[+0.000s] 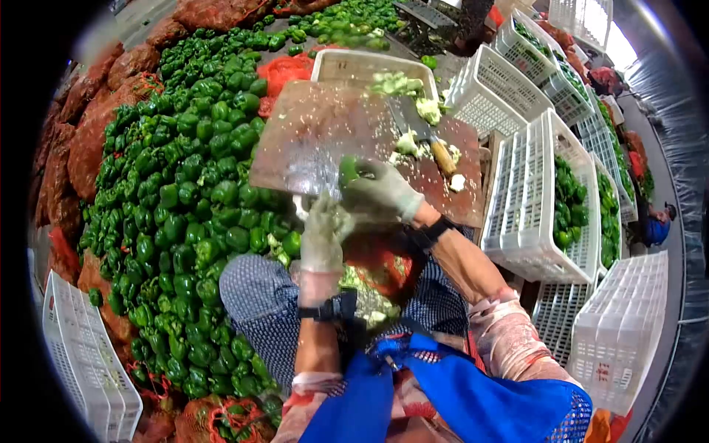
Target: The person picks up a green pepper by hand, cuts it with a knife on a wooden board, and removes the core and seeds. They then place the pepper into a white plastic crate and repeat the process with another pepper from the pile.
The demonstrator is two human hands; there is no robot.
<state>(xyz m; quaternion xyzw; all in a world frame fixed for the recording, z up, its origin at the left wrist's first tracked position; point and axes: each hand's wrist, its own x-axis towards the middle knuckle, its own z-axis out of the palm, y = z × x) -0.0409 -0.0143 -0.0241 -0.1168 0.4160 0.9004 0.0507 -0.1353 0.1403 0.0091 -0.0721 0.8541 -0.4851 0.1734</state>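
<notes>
My right hand (382, 193), in a pale glove, is closed round a green bell pepper (348, 170) above the near edge of the brown cutting board (325, 111). Close beside it, my left hand (325, 232), also gloved, is curled with its fingers drawn together; what it grips is blurred and hidden. A small white piece (299, 207) shows by its fingers. A knife with a wooden handle (443, 158) lies on the board's right side, among pale pepper cores (428, 111) and scattered seeds.
A large heap of green peppers (177, 221) spreads along the left, with red mesh sacks (103, 151) behind it. White plastic crates (521, 196) stand on the right, several with peppers. Another crate (88, 362) is at lower left. Pepper scraps (369, 295) lie between my knees.
</notes>
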